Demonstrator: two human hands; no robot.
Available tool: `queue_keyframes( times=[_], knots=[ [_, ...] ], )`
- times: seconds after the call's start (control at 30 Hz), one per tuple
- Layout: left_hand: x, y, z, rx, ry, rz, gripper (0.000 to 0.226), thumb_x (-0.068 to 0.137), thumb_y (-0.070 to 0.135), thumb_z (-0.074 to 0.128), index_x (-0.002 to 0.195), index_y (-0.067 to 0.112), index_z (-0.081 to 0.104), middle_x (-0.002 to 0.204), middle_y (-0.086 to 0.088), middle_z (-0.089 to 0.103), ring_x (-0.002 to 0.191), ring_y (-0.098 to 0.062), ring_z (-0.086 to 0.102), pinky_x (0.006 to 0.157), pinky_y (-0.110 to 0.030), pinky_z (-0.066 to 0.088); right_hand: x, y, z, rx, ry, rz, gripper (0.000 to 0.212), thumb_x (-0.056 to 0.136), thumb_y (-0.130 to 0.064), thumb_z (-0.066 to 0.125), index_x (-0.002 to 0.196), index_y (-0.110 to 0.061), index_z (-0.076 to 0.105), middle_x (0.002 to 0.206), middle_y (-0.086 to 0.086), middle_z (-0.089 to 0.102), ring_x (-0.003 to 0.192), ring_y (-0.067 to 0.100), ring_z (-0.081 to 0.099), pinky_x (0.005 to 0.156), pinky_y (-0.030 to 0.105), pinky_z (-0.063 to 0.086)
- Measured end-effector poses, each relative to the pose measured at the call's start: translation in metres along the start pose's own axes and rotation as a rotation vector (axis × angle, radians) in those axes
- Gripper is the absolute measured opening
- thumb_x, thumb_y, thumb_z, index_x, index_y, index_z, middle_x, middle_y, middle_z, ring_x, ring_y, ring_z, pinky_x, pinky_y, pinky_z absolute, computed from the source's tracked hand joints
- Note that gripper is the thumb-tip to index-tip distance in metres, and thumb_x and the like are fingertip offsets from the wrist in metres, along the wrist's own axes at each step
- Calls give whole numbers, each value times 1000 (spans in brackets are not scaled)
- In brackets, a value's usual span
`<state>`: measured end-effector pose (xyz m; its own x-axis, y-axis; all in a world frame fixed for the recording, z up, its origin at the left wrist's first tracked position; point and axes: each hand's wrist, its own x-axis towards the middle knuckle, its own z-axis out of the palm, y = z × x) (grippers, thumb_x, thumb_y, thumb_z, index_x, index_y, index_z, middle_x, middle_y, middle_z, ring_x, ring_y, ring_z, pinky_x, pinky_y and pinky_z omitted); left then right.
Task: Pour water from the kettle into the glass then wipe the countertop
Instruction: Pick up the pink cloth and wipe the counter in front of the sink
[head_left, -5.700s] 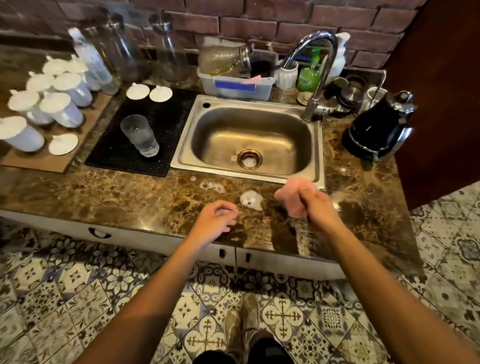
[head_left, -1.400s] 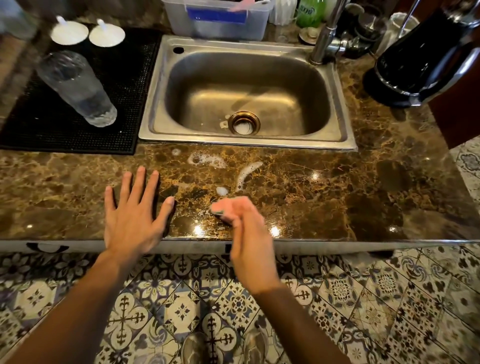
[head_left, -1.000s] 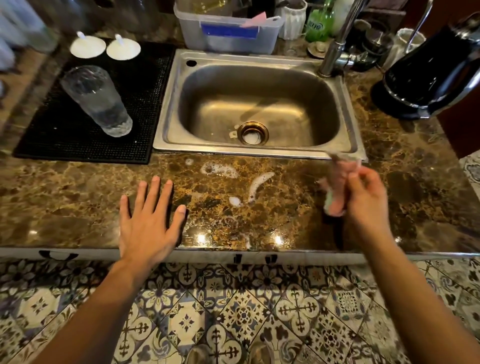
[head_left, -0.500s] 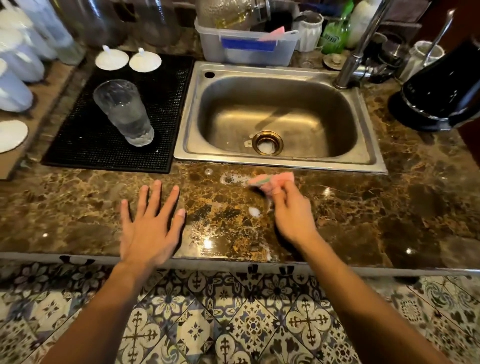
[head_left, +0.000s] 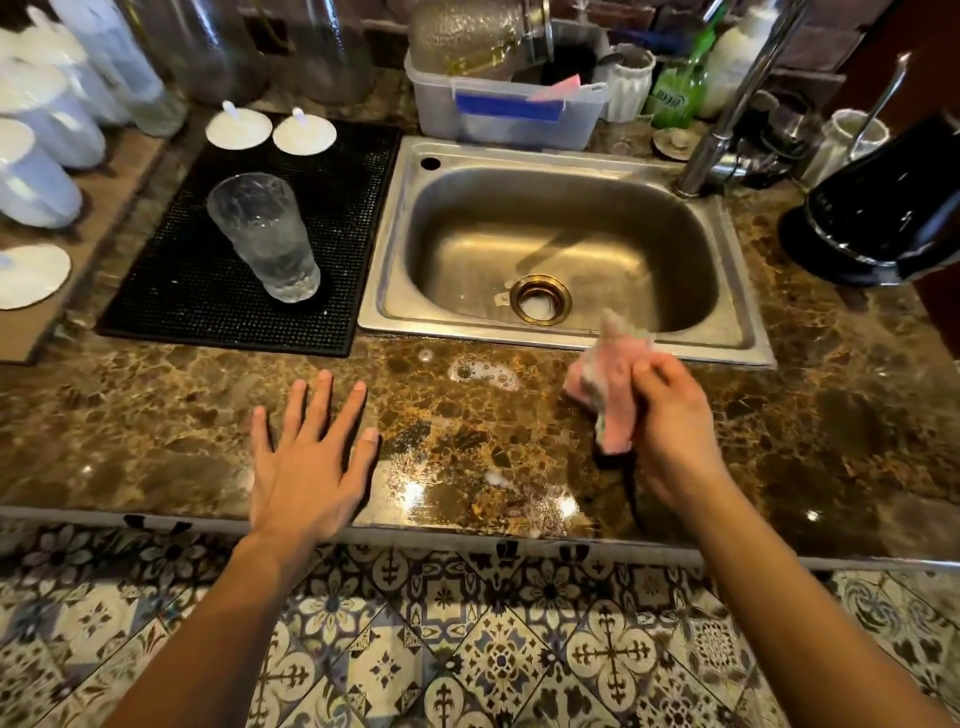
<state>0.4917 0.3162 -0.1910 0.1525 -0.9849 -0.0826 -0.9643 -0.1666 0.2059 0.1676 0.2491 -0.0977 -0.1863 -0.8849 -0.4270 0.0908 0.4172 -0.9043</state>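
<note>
My right hand (head_left: 675, 426) grips a pink cloth (head_left: 608, 389), held against the brown marble countertop (head_left: 156, 415) just in front of the sink's front rim. My left hand (head_left: 306, 457) lies flat on the counter with fingers spread, holding nothing. A patch of soap foam (head_left: 483, 370) sits between the two hands, and the stone near the front edge is wet and shiny. The textured glass (head_left: 265, 236), partly filled with water, stands on a black mat (head_left: 171, 291) left of the sink. The black kettle (head_left: 893, 208) rests at the far right.
The steel sink (head_left: 561, 249) fills the middle, its faucet (head_left: 727, 114) at the back right. Behind it are a plastic tub (head_left: 504, 114), a green bottle (head_left: 675, 91) and cups. White lidded jars (head_left: 36, 156) and lids (head_left: 239, 127) crowd the left. Patterned floor tiles lie below.
My right hand has swept the pink cloth rightward along the counter from the middle of the sink front towards its right corner. The left hand has stayed flat in place.
</note>
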Motion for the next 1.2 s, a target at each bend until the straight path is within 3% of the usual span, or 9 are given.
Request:
queue_keyframes(
  times=[0.13, 0.3, 0.4, 0.53, 0.67, 0.77, 0.9, 1.0, 1.2],
  knots=[
    [0, 0, 0, -10, 7, -5, 65, 100, 63, 12, 161, 42, 15, 173, 5, 4, 160, -18, -4, 126, -55, -5, 43, -13, 24, -464, 20, -308, 18, 108, -34, 41, 113, -32, 59, 108, -6, 66, 82, 7, 60, 65, 22, 47],
    [0, 1, -1, -15, 12, -10, 65, 101, 63, 9, 161, 40, 13, 172, 6, 3, 160, -16, -6, 127, -55, -5, 51, 26, 79, -800, -199, -412, 31, 110, -38, 35, 125, -18, 54, 100, -5, 74, 68, 8, 69, 56, 18, 55],
    [1, -1, 0, -11, 16, -13, 64, 102, 62, 11, 161, 39, 13, 172, 6, 3, 160, -16, -4, 127, -56, -3, 24, 43, 94, -831, -320, -426, 31, 111, -34, 32, 126, -17, 53, 78, -5, 67, 46, 1, 55, 44, 13, 46],
    [1, -2, 0, -5, 13, -15, 64, 102, 61, 12, 161, 38, 14, 173, 6, 5, 160, -17, -3, 127, -57, -2, -26, 58, 82, -758, -447, -284, 26, 109, -24, 40, 127, -16, 57, 82, -13, 61, 65, 13, 57, 50, 13, 47],
    [1, 0, -1, -25, 15, -16, 63, 103, 60, 14, 161, 38, 16, 173, 6, 6, 160, -17, -2, 127, -55, -4, -42, 56, 62, -345, -434, 88, 24, 107, -23, 44, 122, -21, 63, 109, 3, 72, 90, 26, 66, 69, 25, 50],
    [0, 0, -2, -28, 5, -20, 64, 102, 61, 12, 161, 38, 15, 172, 6, 3, 160, -16, -5, 127, -55, -6, -28, 26, 58, -99, -365, 205, 26, 106, -26, 45, 123, -16, 63, 110, 13, 72, 77, 26, 66, 62, 33, 53],
    [1, 1, -3, -43, 11, -16, 65, 102, 62, 12, 161, 37, 16, 172, 5, 4, 160, -17, -5, 127, -55, -6, 15, -21, 74, -395, -255, -208, 28, 107, -37, 45, 114, -23, 69, 102, 8, 75, 76, 13, 66, 63, 25, 52],
    [0, 2, -4, -46, 2, -9, 65, 101, 63, 10, 161, 38, 16, 172, 5, 3, 160, -17, -5, 127, -55, -6, 61, -31, 103, -643, -219, -515, 38, 105, -49, 43, 119, -27, 71, 110, -2, 76, 100, 12, 69, 91, 39, 56],
    [0, -1, -3, -55, 17, -9, 62, 103, 54, 10, 162, 34, 15, 172, 6, 4, 160, -16, -3, 128, -57, -1, 79, 16, 152, -959, -514, -638, 35, 108, -40, 41, 128, -22, 63, 123, 1, 69, 106, 14, 62, 98, 38, 51]
  ],
)
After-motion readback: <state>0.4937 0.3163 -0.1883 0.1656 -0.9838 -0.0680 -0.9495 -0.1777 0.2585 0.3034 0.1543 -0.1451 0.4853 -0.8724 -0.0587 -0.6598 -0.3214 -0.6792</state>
